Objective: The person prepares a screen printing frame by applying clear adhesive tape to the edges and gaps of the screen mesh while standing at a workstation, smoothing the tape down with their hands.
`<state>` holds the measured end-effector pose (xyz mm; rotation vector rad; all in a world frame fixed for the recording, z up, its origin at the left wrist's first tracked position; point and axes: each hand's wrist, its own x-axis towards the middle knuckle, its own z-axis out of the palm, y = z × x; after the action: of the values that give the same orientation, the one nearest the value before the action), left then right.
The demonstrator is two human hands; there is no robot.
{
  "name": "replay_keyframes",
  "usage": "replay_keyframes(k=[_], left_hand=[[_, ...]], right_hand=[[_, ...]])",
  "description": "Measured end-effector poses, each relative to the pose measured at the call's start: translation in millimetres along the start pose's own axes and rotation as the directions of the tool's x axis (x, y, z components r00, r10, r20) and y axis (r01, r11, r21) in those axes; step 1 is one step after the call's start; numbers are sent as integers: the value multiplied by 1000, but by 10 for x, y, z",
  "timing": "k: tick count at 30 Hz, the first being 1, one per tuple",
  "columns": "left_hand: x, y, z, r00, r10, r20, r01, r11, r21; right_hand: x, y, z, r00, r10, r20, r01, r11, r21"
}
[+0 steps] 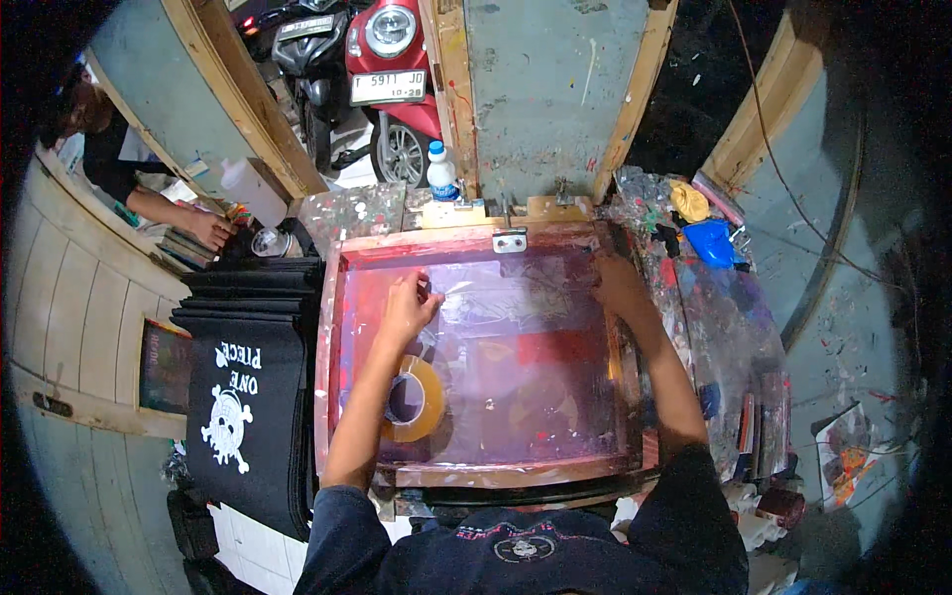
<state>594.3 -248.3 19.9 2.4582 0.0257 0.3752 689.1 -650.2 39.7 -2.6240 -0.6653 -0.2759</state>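
A wood-framed printing screen [476, 474], its mesh stained purple and red, lies before me. Over the mesh's far left part, my left hand [405, 309] is closed with curled fingers; what they hold, if anything, I cannot make out. A roll of clear yellowish packing tape [426, 415] lies on the mesh beside my left forearm, and a shiny clear strip shows between it and that hand. A pale line-drawn stencil [506, 297] shows in the mesh between my hands. My right hand [617, 286] is at the frame's far right corner, its fingers blurred in shade.
Black printed fabric pieces [253, 387] are stacked at left. Behind the screen are a metal hinge clamp [510, 241] and a blue-capped bottle [441, 174]. Plastic bags [708, 243] clutter the right side. Another person's hand [208, 226] is at far left; a red scooter [397, 89] stands beyond.
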Motion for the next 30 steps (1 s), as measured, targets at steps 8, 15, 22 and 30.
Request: replay_keyframes(k=[8, 15, 22, 30], left_hand=[[74, 223, -71, 986, -161, 44, 146, 959, 241], [-60, 435, -99, 989, 102, 103, -134, 911, 390], [-199, 184, 349, 882, 209, 422, -367, 867, 338], [-500, 349, -457, 975, 51, 215, -136, 906, 402]], right_hand=[[4, 180, 120, 999, 49, 1, -47, 972, -231], [-164, -414, 167, 998, -39, -45, 23, 944, -328], [-453, -767, 417, 992, 17, -128, -47, 970, -240], [-542, -1648, -39, 944, -153, 292, 31, 923, 382]])
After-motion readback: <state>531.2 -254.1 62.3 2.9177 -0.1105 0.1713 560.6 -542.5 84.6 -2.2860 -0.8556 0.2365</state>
